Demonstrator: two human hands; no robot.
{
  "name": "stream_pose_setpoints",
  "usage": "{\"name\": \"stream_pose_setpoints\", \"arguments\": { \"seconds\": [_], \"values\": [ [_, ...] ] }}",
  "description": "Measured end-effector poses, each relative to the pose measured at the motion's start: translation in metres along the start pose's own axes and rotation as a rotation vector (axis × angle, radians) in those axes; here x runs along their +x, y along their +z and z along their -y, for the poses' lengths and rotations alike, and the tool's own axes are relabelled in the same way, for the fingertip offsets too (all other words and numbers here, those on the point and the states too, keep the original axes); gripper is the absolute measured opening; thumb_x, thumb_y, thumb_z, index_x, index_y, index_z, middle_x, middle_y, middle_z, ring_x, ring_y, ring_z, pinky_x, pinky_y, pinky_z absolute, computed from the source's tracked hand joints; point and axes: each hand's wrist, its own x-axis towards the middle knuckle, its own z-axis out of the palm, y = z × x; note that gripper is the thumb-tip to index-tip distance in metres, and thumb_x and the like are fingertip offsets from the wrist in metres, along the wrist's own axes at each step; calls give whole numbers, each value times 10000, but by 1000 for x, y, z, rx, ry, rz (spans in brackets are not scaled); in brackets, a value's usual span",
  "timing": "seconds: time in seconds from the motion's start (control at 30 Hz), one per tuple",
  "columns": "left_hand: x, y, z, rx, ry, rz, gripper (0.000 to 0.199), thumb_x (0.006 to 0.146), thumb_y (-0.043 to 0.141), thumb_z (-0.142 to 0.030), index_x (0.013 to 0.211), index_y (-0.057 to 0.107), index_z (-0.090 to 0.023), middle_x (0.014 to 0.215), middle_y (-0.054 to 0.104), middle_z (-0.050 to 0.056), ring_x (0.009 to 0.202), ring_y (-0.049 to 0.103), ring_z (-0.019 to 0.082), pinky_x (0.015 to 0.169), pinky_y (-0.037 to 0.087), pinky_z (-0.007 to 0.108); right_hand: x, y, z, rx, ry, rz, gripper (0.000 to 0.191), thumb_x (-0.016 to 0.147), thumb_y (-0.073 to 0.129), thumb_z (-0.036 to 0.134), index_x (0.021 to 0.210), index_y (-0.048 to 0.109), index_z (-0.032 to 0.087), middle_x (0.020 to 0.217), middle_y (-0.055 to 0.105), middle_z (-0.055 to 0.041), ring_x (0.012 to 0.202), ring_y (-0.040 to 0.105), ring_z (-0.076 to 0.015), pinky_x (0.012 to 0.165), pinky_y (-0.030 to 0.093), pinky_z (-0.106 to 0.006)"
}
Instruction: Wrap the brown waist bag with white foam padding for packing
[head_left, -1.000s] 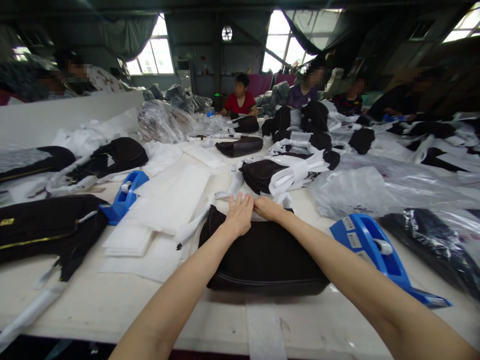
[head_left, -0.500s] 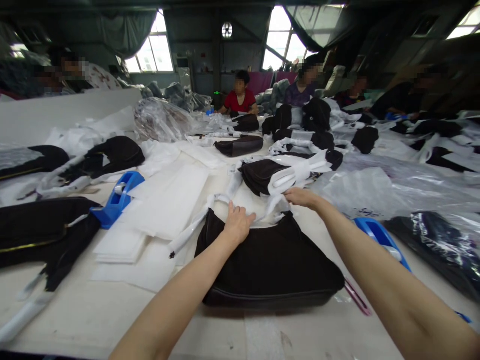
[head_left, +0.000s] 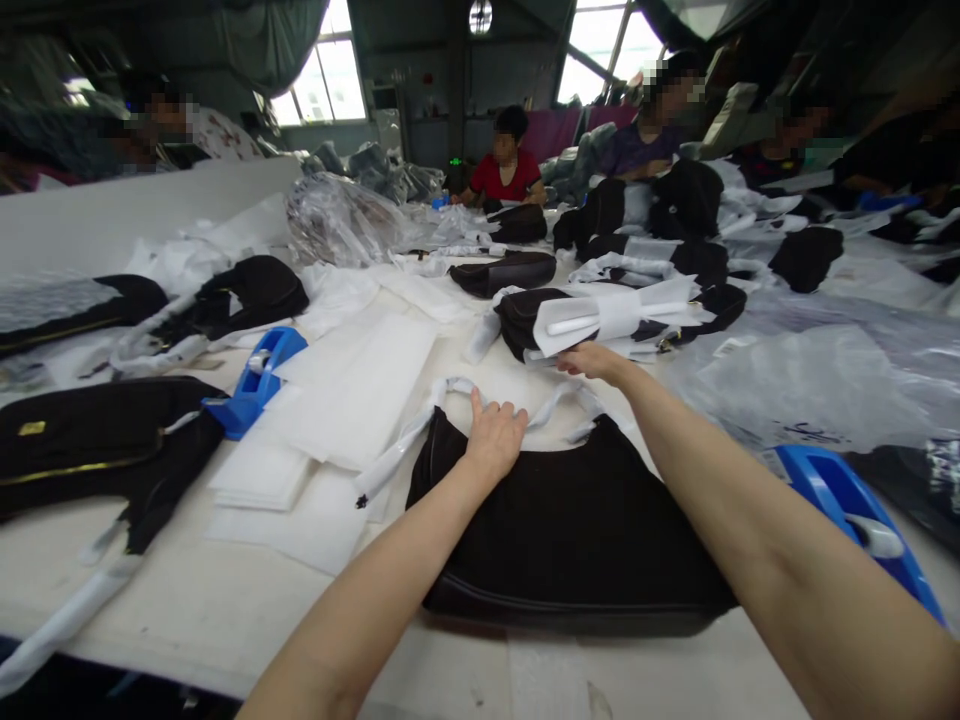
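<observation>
A large black bag (head_left: 585, 530) lies flat in front of me, its wrapped white strap (head_left: 397, 450) looping out behind its top edge. My left hand (head_left: 496, 432) rests on that top edge with its thumb apart from the fingers, which bend over the edge. Farther off, my right hand (head_left: 592, 362) reaches to a smaller black bag (head_left: 517, 318) with a white foam wrap (head_left: 577, 322). Its fingers are bent at the lower edge of the wrap; what they hold there, if anything, is too small to make out.
White foam sheets (head_left: 360, 390) lie left of the bag beside a blue tape dispenser (head_left: 262, 380). Another blue dispenser (head_left: 855, 520) is at the right, near clear plastic (head_left: 795, 370). Black bags cover the far table; people sit behind it.
The view has shifted, so the blue dispenser at right appears larger. My right hand has moved from near the strap to the foam-wrapped bag's lower edge. My left hand stays on the large bag.
</observation>
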Motion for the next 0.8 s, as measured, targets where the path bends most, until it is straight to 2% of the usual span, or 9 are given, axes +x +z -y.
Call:
{"name": "stream_pose_setpoints", "arguments": {
  "seconds": [0.1, 0.2, 0.3, 0.43, 0.5, 0.53, 0.63, 0.7, 0.8],
  "values": [
    [14, -1, 5, 4, -10, 5, 361, 959, 354, -123, 1057, 694, -192, 1080, 652, 118, 1093, 557, 294, 1160, 106, 687, -26, -1, 10, -49, -211, 171, 357, 927, 496, 354, 1119, 731, 165, 1199, 713, -89, 1106, 633, -244, 1006, 449, -335],
    [25, -6, 5, 26, -42, 23, 332, 950, 391, -119, 1032, 703, -196, 1066, 677, 114, 1113, 560, 291, 1160, 113, 668, -49, 10, 20, -291, -439, 297, 355, 934, 500, 354, 1162, 716, 189, 1207, 708, -92, 1103, 635, -254, 992, 438, -338],
    [28, -18, 1, 36, -49, 99, 337, 950, 377, -106, 1079, 681, -173, 1114, 681, 136, 1144, 569, 291, 1160, 132, 648, -59, 25, 26, -527, -472, 281, 335, 955, 460, 315, 1063, 739, 164, 1061, 741, -132, 997, 669, -263, 909, 456, -342],
    [24, -36, 0, -19, -40, 269, 356, 959, 449, -218, 1286, 563, -135, 1272, 631, 189, 1183, 588, 294, 1140, 240, 601, -63, 31, 29, -569, -523, 278, 317, 940, 502, 363, 1077, 724, 183, 1067, 732, -126, 1051, 652, -281, 1021, 381, -449],
    [21, -45, 2, -77, 2, 362, 416, 965, 469, -397, 1308, 557, -178, 1306, 632, 158, 1209, 583, 288, 1140, 263, 585, -68, 28, 32, -519, -533, 319, 295, 876, 591, 367, 1082, 725, 204, 1089, 730, -102, 1070, 646, -285, 1066, 331, -492],
    [19, -48, 3, -122, 34, 428, 464, 957, 454, -497, 1299, 572, -206, 1315, 637, 138, 1232, 571, 289, 1148, 250, 587, -71, 26, 34, -483, -527, 362, 279, 845, 620, 345, 1065, 733, 214, 1079, 735, -83, 1048, 654, -275, 1061, 344, -475],
    [11, -53, 3, -203, 93, 573, 667, 873, 443, -706, 1314, 583, -225, 1366, 604, 146, 1312, 505, 328, 1168, 182, 605, -78, 22, 44, -391, -454, 509, 219, 829, 598, 276, 964, 765, 234, 949, 761, -23, 882, 688, -213, 897, 468, -314],
    [3, -49, -1, -144, 77, 525, 770, 832, 482, -738, 1359, 553, -181, 1413, 545, 197, 1342, 460, 366, 1169, 153, 613, -76, 23, 52, -398, -356, 470, 214, 832, 579, 235, 921, 774, 226, 917, 766, -22, 851, 694, -198, 801, 492, -246],
    [-8, -36, -9, -60, 78, 363, 787, 852, 486, -710, 1389, 522, -137, 1393, 527, 232, 1324, 453, 393, 1161, 136, 623, -57, 32, 65, -450, -199, 230, 275, 864, 525, 183, 1015, 753, 156, 1101, 736, -128, 1061, 666, -266, 911, 481, -298]
  ]
}}
